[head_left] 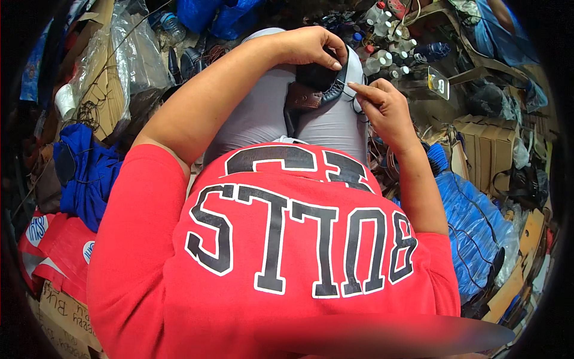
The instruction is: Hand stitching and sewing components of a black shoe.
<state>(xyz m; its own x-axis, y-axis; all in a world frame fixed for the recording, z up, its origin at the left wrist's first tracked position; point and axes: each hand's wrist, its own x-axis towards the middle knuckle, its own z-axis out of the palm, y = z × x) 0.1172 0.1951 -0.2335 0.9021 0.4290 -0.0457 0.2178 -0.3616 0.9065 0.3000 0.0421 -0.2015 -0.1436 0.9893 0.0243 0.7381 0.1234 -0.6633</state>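
A dark leather shoe [306, 97] with a brown panel and a pale sole edge rests on my lap, between my grey-clad thighs. My left hand [320, 48] reaches over its far side, fingers curled and thumb pinching the dark upper near the rim. To the right of the shoe, my right hand [385, 110] has thumb and forefinger pressed together. A thin dark thread [345, 82] runs from the shoe's edge toward these fingertips. Whether a needle is there too is too small to tell.
Several small bottles [382, 57] with coloured caps stand beyond my right hand. Blue plastic wrapping [469, 230] and a cardboard box [487, 143] lie at the right. Blue cloth [89, 167], clear plastic sheeting [137, 54] and a red bag [57, 245] crowd the left.
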